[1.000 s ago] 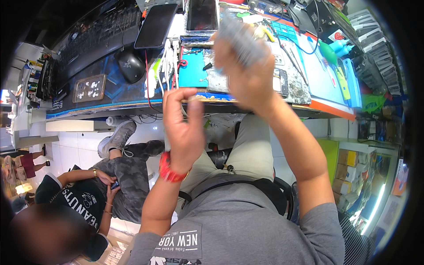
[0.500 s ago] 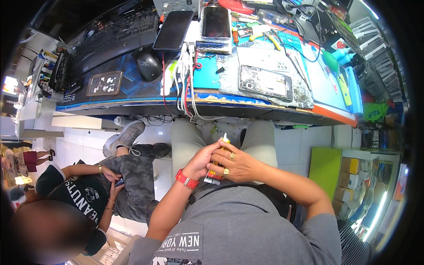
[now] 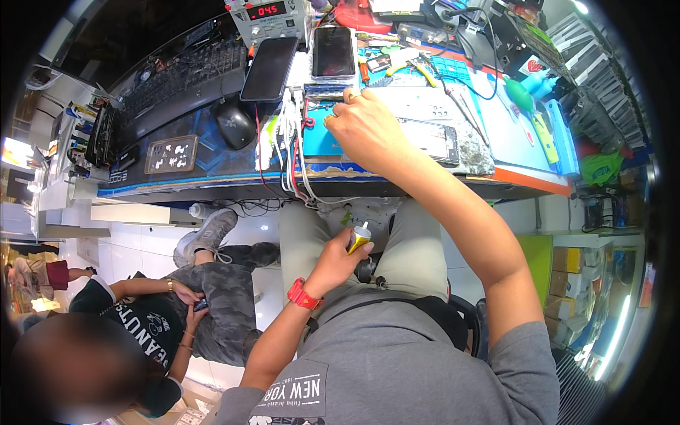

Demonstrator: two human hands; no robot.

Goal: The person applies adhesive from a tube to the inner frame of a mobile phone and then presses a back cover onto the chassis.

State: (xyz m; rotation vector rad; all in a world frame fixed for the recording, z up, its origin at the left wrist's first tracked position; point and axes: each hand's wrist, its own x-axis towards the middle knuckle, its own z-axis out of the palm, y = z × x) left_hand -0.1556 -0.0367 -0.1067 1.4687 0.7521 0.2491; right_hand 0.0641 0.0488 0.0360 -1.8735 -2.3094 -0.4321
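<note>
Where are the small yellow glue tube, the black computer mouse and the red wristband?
small yellow glue tube [image 3: 359, 239], head view, on its yellow body above the left hand.
black computer mouse [image 3: 235, 123], head view, on its top shell.
red wristband [image 3: 303, 294], head view, on the strap at the left wrist.

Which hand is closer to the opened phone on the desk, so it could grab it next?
Probably the right hand: it is already up on the desk beside the opened phone. The left hand is down at the lap, holding a small glue tube.
</note>
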